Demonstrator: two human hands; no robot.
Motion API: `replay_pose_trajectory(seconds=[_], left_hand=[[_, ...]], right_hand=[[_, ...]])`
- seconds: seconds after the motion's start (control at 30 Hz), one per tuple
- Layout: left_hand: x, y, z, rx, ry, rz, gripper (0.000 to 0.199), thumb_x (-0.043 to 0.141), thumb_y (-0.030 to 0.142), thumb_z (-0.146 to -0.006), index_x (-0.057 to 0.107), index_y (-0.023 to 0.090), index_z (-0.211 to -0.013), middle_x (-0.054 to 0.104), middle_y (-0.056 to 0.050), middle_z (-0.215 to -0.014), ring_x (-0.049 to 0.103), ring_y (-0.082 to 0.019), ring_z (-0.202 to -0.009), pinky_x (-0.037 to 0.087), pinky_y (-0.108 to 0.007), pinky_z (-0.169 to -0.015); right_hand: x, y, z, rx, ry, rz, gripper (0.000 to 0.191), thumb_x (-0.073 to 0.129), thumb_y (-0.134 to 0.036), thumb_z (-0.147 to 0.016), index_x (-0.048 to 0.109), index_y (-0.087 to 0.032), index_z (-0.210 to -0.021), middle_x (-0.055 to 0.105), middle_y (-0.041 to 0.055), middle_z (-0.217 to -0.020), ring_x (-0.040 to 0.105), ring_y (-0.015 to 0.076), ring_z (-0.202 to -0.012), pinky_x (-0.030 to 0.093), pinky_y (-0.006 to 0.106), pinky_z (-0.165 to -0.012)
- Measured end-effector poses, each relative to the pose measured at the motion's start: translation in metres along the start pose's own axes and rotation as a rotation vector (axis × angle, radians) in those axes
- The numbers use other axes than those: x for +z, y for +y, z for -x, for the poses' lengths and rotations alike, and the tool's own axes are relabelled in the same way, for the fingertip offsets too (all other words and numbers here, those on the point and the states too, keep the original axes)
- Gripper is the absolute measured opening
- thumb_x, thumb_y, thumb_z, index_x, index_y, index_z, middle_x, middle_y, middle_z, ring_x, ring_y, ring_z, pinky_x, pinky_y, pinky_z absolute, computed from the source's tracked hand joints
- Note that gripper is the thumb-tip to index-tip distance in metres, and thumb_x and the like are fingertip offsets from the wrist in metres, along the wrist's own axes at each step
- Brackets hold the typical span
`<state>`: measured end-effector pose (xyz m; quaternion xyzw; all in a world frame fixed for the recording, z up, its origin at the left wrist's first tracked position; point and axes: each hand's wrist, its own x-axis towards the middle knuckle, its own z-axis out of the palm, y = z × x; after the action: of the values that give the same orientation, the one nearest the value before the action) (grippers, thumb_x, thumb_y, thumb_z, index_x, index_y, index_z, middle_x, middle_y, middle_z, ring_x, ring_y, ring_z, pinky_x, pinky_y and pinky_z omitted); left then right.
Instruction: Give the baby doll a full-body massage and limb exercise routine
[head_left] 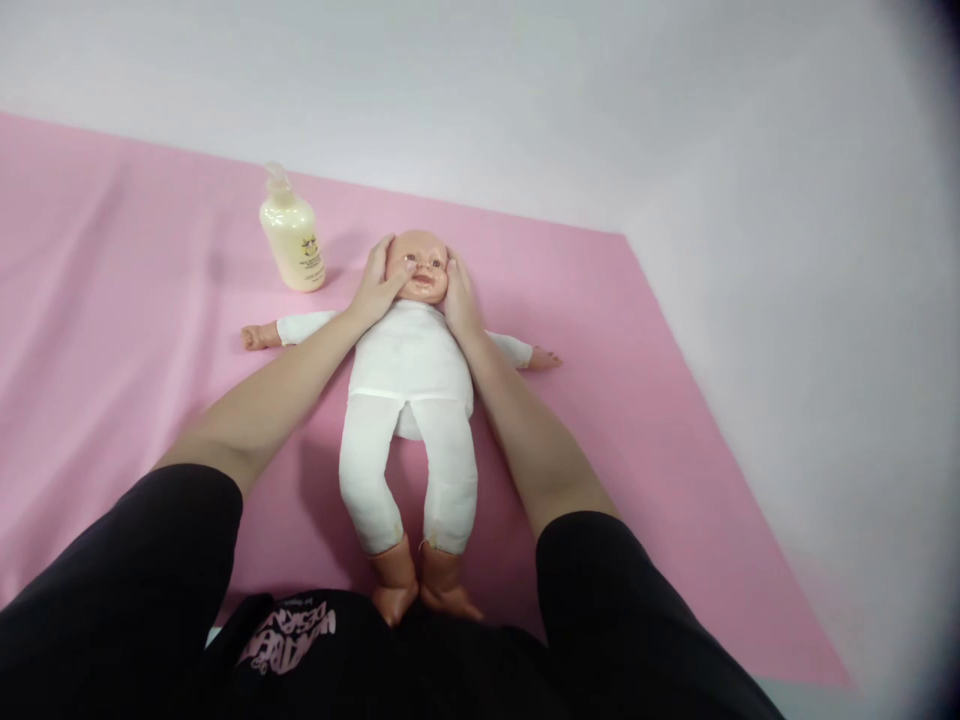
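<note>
A baby doll (412,350) with a white cloth body lies on its back, its plastic feet toward me and its arms spread to both sides. My left hand (377,285) cups the left side of the doll's head (420,247), thumb on the cheek beside the nose. Against the right side of the head rests my right hand (460,295), its fingers curving behind and partly hidden. Between them, both hands hold the head from its two sides.
Under the doll spreads a pink cloth (600,420), creased at the left. A pump bottle (292,240) of pale yellow liquid stands upright to the left of the doll's head. Beyond the cloth lies a white surface (750,250).
</note>
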<state>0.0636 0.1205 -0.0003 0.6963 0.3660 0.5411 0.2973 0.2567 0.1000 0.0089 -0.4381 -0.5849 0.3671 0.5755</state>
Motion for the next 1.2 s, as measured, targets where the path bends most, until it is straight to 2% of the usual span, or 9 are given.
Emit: replay_pose_trajectory(seconds=[0.1, 0.33, 0.5, 0.73, 0.83, 1.0, 1.2], left_hand=[[0.0, 0.002, 0.0, -0.007, 0.005, -0.001, 0.096, 0.058, 0.09, -0.086, 0.044, 0.027, -0.156, 0.043, -0.016, -0.167, 0.037, -0.035, -0.158, 0.026, -0.051, -0.134], [0.0, 0.002, -0.001, -0.025, 0.017, 0.014, 0.094, 0.055, 0.091, -0.087, 0.046, 0.025, -0.154, 0.045, -0.017, -0.166, 0.038, -0.035, -0.158, 0.025, -0.05, -0.134], [0.001, 0.001, -0.002, -0.022, 0.009, 0.031, 0.092, 0.054, 0.09, -0.088, 0.046, 0.027, -0.154, 0.044, -0.015, -0.167, 0.037, -0.035, -0.159, 0.025, -0.051, -0.134], [-0.001, 0.006, 0.001, -0.02, -0.008, 0.018, 0.089, 0.052, 0.088, -0.091, 0.044, 0.027, -0.156, 0.042, -0.015, -0.169, 0.035, -0.035, -0.16, 0.024, -0.052, -0.134], [-0.001, 0.007, 0.001, -0.027, -0.005, 0.013, 0.092, 0.052, 0.09, -0.089, 0.044, 0.026, -0.155, 0.042, -0.016, -0.168, 0.036, -0.035, -0.16, 0.025, -0.051, -0.134], [-0.001, 0.003, -0.002, -0.033, 0.013, 0.015, 0.093, 0.052, 0.09, -0.088, 0.046, 0.024, -0.154, 0.044, -0.017, -0.167, 0.037, -0.035, -0.159, 0.026, -0.052, -0.134], [0.002, -0.008, -0.006, -0.043, 0.026, 0.038, 0.09, 0.044, 0.09, -0.092, 0.046, 0.025, -0.154, 0.045, -0.016, -0.167, 0.037, -0.031, -0.16, 0.026, -0.048, -0.134]], right_hand=[[-0.001, -0.003, 0.002, -0.013, 0.009, 0.004, 0.07, 0.039, -0.069, -0.103, 0.055, -0.02, -0.15, 0.055, 0.0106, -0.16, 0.049, 0.0204, -0.153, 0.032, 0.041, -0.134], [0.001, -0.013, 0.005, 0.035, 0.01, 0.027, 0.065, 0.037, -0.068, -0.104, 0.057, -0.025, -0.149, 0.056, 0.0067, -0.16, 0.048, 0.0185, -0.153, 0.03, 0.04, -0.135], [0.003, -0.017, 0.004, 0.075, 0.019, 0.01, 0.062, 0.044, -0.067, -0.102, 0.056, -0.027, -0.148, 0.055, 0.0053, -0.162, 0.045, 0.0196, -0.156, 0.031, 0.044, -0.135], [0.006, -0.028, 0.011, 0.062, -0.018, -0.019, 0.064, 0.051, -0.063, -0.104, 0.052, -0.021, -0.152, 0.054, 0.0099, -0.162, 0.049, 0.0226, -0.154, 0.036, 0.042, -0.132], [0.006, -0.031, 0.013, 0.061, -0.035, -0.028, 0.067, 0.05, -0.063, -0.105, 0.048, -0.018, -0.154, 0.053, 0.0121, -0.163, 0.048, 0.0239, -0.154, 0.034, 0.043, -0.133], [0.005, -0.02, 0.009, 0.057, -0.008, -0.033, 0.068, 0.043, -0.067, -0.105, 0.05, -0.021, -0.155, 0.053, 0.0095, -0.162, 0.044, 0.0229, -0.157, 0.032, 0.045, -0.134], [0.004, -0.005, 0.004, 0.036, 0.019, -0.025, 0.07, 0.034, -0.072, -0.103, 0.053, -0.026, -0.153, 0.055, 0.0067, -0.161, 0.048, 0.0195, -0.153, 0.031, 0.044, -0.134]])
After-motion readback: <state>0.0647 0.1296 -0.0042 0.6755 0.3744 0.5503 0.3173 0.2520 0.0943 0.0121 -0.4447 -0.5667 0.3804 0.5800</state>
